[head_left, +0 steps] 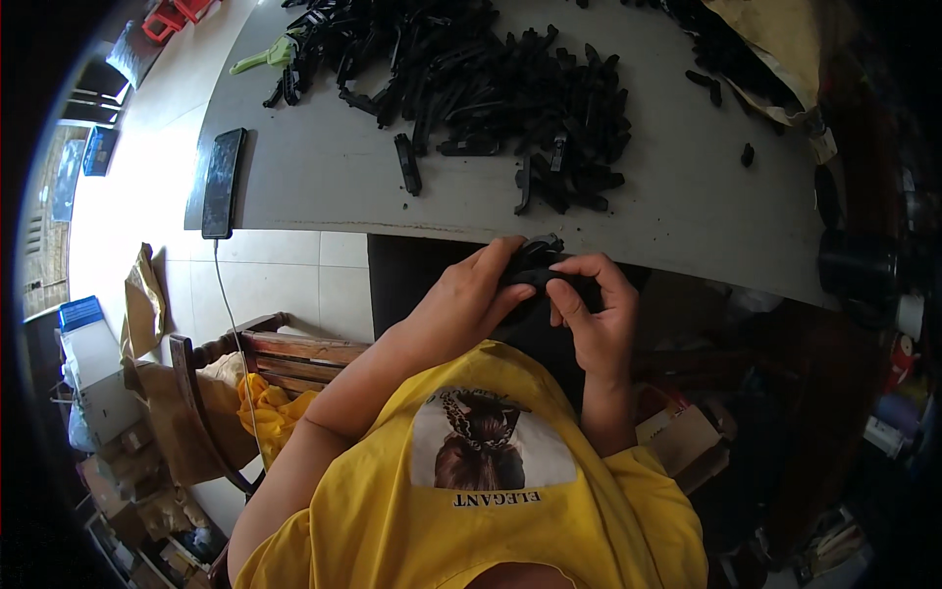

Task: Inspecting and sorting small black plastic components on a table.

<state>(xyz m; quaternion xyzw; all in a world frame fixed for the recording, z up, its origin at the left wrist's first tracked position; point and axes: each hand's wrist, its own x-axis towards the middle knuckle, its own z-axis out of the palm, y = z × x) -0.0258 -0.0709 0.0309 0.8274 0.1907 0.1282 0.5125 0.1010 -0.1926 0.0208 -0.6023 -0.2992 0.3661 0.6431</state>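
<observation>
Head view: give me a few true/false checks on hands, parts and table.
1. Both hands, left hand and right hand, grip one small black part. True.
2. The pile of black parts lies on the floor. False: it lies on the grey table.
3. A phone lies at the table's left edge. True.
4. The right hand rests on the pile. False: it holds the part, near the table's front edge.
</observation>
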